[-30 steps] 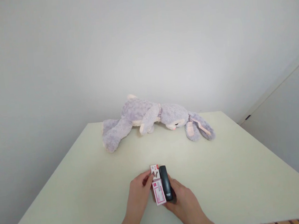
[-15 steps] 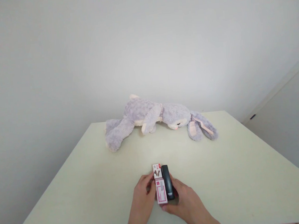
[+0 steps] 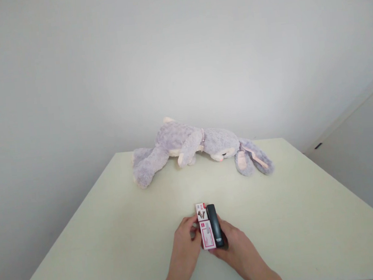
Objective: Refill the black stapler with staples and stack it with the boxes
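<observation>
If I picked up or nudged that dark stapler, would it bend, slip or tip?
The dark stapler would probably stay stiff, since its casing looks hard and straight. Its smooth, faintly shiny top might feel slightly slippery. Being narrow, it could tip if nudged sideways.

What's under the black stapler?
The black stapler covers whatever is directly beneath it, so that can't be seen. Around it show the pale table, the pink-bordered box and small picture box on its left, and the right hand on its right.

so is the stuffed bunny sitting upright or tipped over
Tipped over: the stuffed bunny lies across the far end of the table, legs at picture left, ears at right.
</observation>
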`<action>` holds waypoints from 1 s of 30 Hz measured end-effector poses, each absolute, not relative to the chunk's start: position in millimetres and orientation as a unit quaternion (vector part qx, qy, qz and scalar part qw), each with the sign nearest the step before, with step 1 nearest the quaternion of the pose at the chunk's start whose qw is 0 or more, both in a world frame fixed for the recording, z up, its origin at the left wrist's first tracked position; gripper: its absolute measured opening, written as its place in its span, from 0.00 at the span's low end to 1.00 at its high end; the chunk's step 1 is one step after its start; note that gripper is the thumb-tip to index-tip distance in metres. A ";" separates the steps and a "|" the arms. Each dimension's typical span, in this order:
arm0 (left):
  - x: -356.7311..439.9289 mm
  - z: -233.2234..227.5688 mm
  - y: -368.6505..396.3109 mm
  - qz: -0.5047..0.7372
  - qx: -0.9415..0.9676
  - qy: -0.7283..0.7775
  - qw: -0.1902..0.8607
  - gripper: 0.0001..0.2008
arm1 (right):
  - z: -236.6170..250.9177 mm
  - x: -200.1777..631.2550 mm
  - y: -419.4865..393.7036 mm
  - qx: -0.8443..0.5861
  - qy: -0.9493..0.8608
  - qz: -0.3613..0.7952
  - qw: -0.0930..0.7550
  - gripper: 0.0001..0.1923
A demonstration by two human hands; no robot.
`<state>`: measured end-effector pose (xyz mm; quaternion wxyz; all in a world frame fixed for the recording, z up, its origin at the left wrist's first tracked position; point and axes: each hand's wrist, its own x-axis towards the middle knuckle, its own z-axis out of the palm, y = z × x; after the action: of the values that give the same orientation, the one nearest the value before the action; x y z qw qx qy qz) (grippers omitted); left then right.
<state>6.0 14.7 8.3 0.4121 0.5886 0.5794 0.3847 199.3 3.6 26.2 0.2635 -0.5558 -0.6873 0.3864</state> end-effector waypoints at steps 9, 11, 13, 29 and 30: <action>129.4 0.1 70.1 0.373 0.622 0.480 0.494 0.23 | 47.1 322.3 39.6 -0.580 -0.642 0.411 0.288 0.23; 159.3 -1.1 81.3 0.370 0.628 0.462 0.505 0.23 | 51.5 345.6 46.2 -0.606 -0.622 0.403 0.290 0.23; 180.8 -2.3 88.6 0.373 0.631 0.455 0.506 0.23 | 52.1 362.4 50.6 -0.626 -0.612 0.391 0.285 0.24; -30.7 -5.4 10.8 0.322 0.706 0.607 0.174 0.23 | 33.7 240.8 -9.5 -0.574 -0.720 0.231 0.315 0.18; -34.0 -10.3 7.9 0.294 0.727 0.605 0.140 0.25 | 26.7 220.4 -6.6 -0.557 -0.739 0.228 0.302 0.23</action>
<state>-34.0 7.9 -10.3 0.1396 0.7265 0.6054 0.2936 220.4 -6.6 26.7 0.3018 -0.5573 -0.7391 0.2282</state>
